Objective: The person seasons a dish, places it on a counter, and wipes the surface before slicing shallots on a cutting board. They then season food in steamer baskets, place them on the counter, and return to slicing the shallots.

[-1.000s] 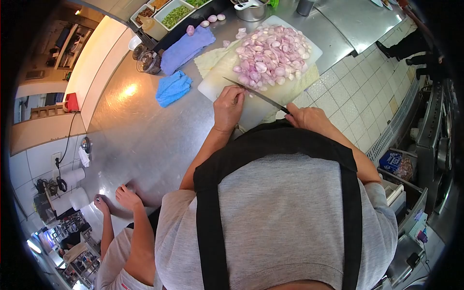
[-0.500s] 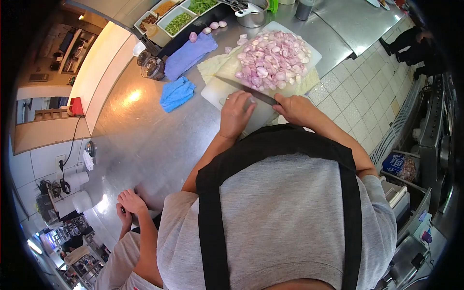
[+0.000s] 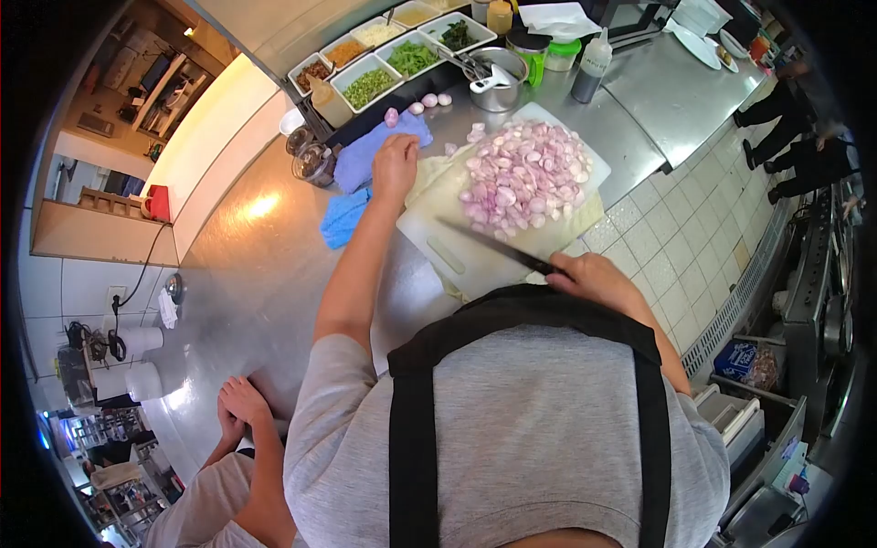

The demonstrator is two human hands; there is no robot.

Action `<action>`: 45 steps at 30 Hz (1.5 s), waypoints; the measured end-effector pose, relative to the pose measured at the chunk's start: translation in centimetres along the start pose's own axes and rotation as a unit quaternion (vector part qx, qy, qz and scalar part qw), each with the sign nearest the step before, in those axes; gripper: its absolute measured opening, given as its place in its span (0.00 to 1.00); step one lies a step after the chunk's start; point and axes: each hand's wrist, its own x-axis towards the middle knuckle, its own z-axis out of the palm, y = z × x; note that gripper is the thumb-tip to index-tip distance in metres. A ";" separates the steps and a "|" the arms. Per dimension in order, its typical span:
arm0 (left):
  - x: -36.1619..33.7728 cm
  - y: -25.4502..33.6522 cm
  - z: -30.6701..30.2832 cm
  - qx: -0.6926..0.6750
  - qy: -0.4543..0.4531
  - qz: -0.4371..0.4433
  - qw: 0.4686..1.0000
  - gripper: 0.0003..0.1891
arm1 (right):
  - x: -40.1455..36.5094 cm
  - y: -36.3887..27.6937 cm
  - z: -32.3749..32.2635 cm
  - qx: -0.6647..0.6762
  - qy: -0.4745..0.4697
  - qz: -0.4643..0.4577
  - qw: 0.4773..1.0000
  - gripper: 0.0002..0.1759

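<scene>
My right hand (image 3: 598, 281) is wrapped round the black handle of a kitchen knife (image 3: 498, 245), whose blade lies low over the near part of the white cutting board (image 3: 484, 268). Beyond the blade, a big heap of peeled pink shallots (image 3: 528, 173) covers the far part of the board. Stretched forward, my left hand (image 3: 395, 172) is above the edge of a purple cloth (image 3: 365, 163), left of the board. It holds nothing that I can see, and its fingers are loosely bent and partly hidden. Several shallots (image 3: 429, 100) lie beyond it on the steel counter.
Behind the cloth stand white tubs of chopped greens (image 3: 369, 88) and a metal pot (image 3: 498, 82). A blue cloth (image 3: 343, 219) and a glass jar (image 3: 313, 164) are at the left. Another person's hands (image 3: 242, 402) rest at the counter's lower left edge.
My left hand has left the board beside the blade and moved forward and left over the purple cloth. The knife, still in my right hand, has drawn back toward me from the heap.
</scene>
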 end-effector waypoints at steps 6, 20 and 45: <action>7.7 -1.9 4.8 0.132 -0.046 0.125 0.982 0.13 | 2.6 -0.6 1.7 0.032 -0.003 0.000 0.999 0.17; 9.4 -0.6 8.2 0.250 -0.120 0.124 0.953 0.09 | 2.7 -0.5 2.7 0.102 0.057 0.095 0.989 0.17; -12.7 8.6 0.0 -0.163 -0.073 -0.073 0.981 0.10 | 1.9 -0.9 3.9 -0.116 0.069 0.079 0.988 0.13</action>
